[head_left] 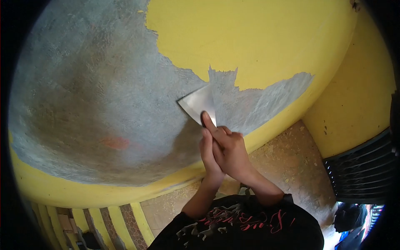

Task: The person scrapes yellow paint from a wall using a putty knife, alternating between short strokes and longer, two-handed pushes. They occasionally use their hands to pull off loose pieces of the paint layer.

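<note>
Head view: right hand point(233, 152) grips the scraper point(201, 102) near yellow paint point(250, 46); left hand point(211, 157) touches right hand, its grip unclear.

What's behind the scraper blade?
Bare grey wall shows around the blade, with yellow paint starting near its top corner. The patch directly behind is covered, so I can't tell whether any paint remains there.

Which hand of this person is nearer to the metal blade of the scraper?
The right. The right hand lies over the metal blade with an outstretched finger, while the left hand sits lower in the picture, against the right hand.
</note>
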`<action>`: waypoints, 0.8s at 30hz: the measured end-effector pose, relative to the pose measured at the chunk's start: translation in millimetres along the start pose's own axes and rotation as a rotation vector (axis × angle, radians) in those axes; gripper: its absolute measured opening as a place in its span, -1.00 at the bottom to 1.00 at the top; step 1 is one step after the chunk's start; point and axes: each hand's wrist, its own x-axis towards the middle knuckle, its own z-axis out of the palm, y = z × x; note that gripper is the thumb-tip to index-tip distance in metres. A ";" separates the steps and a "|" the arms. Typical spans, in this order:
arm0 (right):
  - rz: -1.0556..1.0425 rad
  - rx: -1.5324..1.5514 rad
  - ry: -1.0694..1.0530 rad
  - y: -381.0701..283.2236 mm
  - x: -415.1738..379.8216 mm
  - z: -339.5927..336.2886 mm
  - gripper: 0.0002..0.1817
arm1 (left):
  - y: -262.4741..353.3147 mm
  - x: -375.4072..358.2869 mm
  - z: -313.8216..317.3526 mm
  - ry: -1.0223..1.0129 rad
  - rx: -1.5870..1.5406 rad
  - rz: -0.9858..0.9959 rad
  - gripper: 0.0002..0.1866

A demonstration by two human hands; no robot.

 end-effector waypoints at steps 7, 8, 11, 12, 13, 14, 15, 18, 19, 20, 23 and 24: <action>0.032 -0.066 -0.013 -1.8 -5.2 -0.4 -0.32 | 5.5 -4.5 12.5 0.079 -0.006 -0.104 -0.43; 0.008 -0.043 0.002 -1.3 -1.5 0.1 -0.31 | 5.4 -2.5 9.4 0.081 -0.007 -0.106 -0.43; -0.027 0.012 0.046 -11.5 10.2 -1.0 -0.31 | 8.7 3.1 -0.1 0.042 0.082 -0.070 -0.45; -0.044 0.044 0.077 -15.8 12.0 -2.3 -0.32 | 10.2 1.6 0.4 0.037 0.105 -0.067 -0.45; -0.051 0.044 0.081 -13.7 5.7 -1.2 -0.32 | 11.9 2.3 1.8 0.025 0.129 -0.060 -0.46; -0.021 0.039 0.052 -9.9 0.0 -0.5 -0.32 | 10.1 3.1 3.7 0.009 0.128 -0.046 -0.46; 0.015 0.034 0.021 -7.1 -2.6 -0.2 -0.32 | 4.6 -1.5 3.2 0.076 0.097 -0.074 -0.47; 0.038 0.008 -0.006 -10.4 4.2 -3.9 -0.35 | 2.1 -1.2 -3.7 0.113 0.067 -0.114 -0.47; 0.042 0.006 -0.007 -12.2 3.7 -4.1 -0.35 | 5.5 5.3 -5.4 0.063 0.067 -0.105 -0.47; 0.032 0.013 0.012 -14.0 4.5 -4.2 -0.35 | 9.2 8.4 -3.5 0.011 0.067 -0.090 -0.47; 0.027 0.029 0.015 -13.5 0.8 -4.9 -0.34 | 16.1 -8.6 22.0 0.146 0.035 -0.097 -0.46; 0.048 0.038 -0.005 -13.3 -3.3 -5.4 -0.33 | 14.9 -9.2 20.9 0.147 0.035 -0.099 -0.46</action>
